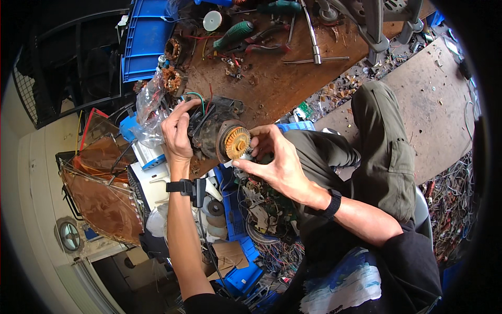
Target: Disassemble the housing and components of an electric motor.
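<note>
A dark, grimy electric motor (212,137) is held at the near edge of the brown workbench (261,86). On its near end sits a round orange-copper wheel (238,143) with ridges around its rim. My left hand (178,133) is closed on the motor's left side, its fingers over the top. Green and red wires stick up beside those fingers. My right hand (277,162) curls around the wheel's right and lower edge, fingertips by the rim and thumb below it. What lies behind the right fingertips is hidden.
A green-handled screwdriver (234,35), red-handled pliers (267,48) and a T-shaped metal wrench (314,42) lie on the bench. Copper coils (171,78) and a blue crate (146,39) are at the left. Below my hands is a heap of circuit boards (269,209). Loose wires (452,204) pile up at right.
</note>
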Motion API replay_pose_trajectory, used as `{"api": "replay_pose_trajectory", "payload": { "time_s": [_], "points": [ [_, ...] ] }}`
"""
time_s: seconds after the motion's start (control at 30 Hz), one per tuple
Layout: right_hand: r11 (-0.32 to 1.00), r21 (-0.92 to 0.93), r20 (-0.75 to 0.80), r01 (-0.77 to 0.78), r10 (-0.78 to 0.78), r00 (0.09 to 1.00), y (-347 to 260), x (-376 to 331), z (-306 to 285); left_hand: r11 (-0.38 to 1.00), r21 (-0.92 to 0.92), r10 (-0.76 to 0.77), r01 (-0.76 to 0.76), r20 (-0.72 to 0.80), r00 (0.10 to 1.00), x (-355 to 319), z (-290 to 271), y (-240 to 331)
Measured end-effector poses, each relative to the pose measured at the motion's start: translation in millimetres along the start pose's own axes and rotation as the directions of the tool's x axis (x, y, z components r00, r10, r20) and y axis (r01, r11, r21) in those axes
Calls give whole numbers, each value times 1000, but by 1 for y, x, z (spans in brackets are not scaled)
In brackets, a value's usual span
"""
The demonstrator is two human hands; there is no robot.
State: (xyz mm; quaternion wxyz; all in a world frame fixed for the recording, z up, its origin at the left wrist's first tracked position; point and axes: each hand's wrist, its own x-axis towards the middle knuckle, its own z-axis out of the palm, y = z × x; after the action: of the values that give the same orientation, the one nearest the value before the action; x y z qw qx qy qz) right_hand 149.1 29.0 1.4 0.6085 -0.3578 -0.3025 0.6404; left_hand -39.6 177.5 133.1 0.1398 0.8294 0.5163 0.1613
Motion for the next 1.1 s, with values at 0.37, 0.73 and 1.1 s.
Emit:
{"api": "replay_pose_trajectory", "payload": {
  "time_s": [0.37, 0.73, 1.1],
  "points": [
    [914, -184, 0, 361, -367, 930, 8, 7, -1, 999, 33, 27, -27, -3, 1000, 2, 0, 3],
    [975, -172, -35, 142, -150, 988, 4, 7, 5, 998, 51, 41, -41, 3, 999, 4, 0, 0],
    [932, -206, 5, 298, -304, 953, 5, 10, -1, 996, 24, 85, -85, -10, 996, 4, -1, 3]
  ]
}}
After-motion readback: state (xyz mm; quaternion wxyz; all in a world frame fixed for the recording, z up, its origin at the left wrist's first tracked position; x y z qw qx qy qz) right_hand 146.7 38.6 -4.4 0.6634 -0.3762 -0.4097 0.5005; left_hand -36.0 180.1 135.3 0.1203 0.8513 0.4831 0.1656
